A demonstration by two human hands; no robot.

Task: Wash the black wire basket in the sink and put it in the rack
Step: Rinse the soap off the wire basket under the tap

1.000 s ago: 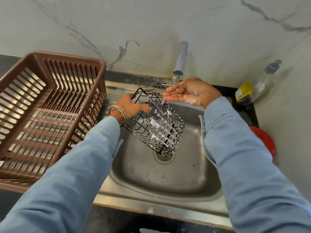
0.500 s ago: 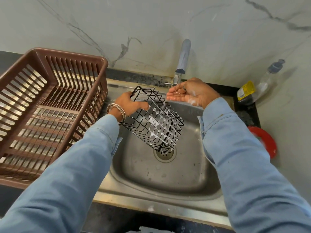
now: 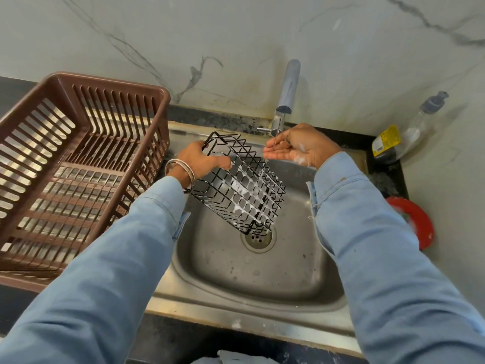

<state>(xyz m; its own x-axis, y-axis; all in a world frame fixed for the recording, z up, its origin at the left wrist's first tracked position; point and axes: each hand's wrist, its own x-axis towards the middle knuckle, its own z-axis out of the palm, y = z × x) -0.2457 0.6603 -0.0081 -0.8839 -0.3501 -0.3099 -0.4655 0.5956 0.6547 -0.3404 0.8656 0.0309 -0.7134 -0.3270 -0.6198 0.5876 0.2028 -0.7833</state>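
Rack at nine o'clock waits bare; sink holds the soapy basket, tilted over the drain, gripped by left hand; right hand cupped open under the tap, rinsing remains

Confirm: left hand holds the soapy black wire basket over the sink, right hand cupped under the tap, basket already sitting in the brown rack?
Not quite. In the head view the black wire basket is not in the brown rack; the left hand holds it tilted over the sink, suds on its wires. The right hand is cupped under the tap.
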